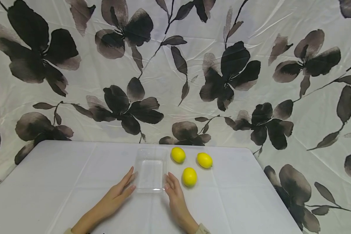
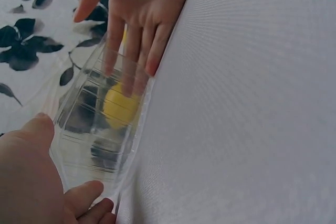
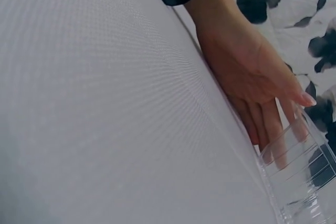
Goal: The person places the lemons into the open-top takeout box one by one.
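Note:
A clear plastic tray (image 1: 150,173) lies empty on the white table (image 1: 61,182). My left hand (image 1: 128,186) rests flat on the table with straight fingers against the tray's left wall. My right hand (image 1: 170,182) lies likewise against the right wall, fingers straight. Three yellow lemons sit to the right of the tray: one at the back (image 1: 178,154), one further right (image 1: 204,160), and one near my right hand (image 1: 189,176). In the left wrist view the right hand (image 2: 137,30) shows through the tray (image 2: 89,140), with a lemon (image 2: 121,106) behind it. The right wrist view shows the left hand (image 3: 257,85) at the tray (image 3: 307,182).
A white cloth printed with dark flowers (image 1: 175,74) hangs behind the table and drapes down on both sides. The table's far edge runs just behind the tray and lemons, and its right edge (image 1: 270,182) slants past the lemons.

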{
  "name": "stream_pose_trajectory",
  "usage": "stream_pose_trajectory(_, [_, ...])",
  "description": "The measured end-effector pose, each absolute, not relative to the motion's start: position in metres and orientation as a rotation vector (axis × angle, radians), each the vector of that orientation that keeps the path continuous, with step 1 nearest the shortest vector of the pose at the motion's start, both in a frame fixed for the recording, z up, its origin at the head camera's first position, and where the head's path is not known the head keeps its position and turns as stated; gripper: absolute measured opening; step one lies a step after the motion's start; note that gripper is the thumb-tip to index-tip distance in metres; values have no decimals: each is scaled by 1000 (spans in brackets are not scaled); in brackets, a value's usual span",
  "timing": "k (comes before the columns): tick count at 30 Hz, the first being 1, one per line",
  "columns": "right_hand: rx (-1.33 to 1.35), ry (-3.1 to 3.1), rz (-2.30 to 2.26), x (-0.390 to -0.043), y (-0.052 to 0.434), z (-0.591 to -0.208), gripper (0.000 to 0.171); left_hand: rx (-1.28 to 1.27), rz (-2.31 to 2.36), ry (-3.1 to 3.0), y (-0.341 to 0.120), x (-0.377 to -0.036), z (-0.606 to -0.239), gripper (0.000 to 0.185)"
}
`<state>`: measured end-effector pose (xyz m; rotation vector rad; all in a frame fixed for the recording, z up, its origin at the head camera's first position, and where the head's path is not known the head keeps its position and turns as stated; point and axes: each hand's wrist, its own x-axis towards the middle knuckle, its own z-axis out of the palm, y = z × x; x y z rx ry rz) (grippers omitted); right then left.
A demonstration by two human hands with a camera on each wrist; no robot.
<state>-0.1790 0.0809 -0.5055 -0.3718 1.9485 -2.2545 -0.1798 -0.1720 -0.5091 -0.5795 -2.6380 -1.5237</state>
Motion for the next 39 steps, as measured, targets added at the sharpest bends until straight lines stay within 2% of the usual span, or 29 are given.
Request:
stream_pose_trajectory(6, [-397,2025,-2272,-179,81,-508,60,-595,-1539,-2643,-173,-180,-510,66])
stream_pose_trajectory(12, [-451,2319,-2340,-179,84,-513,47,-519,-1638,-2638,-171,-179,-508,62])
stream_pose_trajectory(19, [-708,2722,-2341,-178,84,-512,39,-427,-1736,-2634,-169,-180,-505,63])
stream_pose_trajectory(25, [-968,3018,-2300,-170,82,-484,34,-435,-1731,-2682,-171,-186,-492,68])
stream_pose_trajectory(31, [-1088,3059,-2412,-172,93,-462,30,-496,-1536,-2740,-170,-189,-474,78])
stream_pose_trajectory(39, [-873,3081,-2498,-189,121,-463,29,-487,-932,-2776,-150,-190,-471,98])
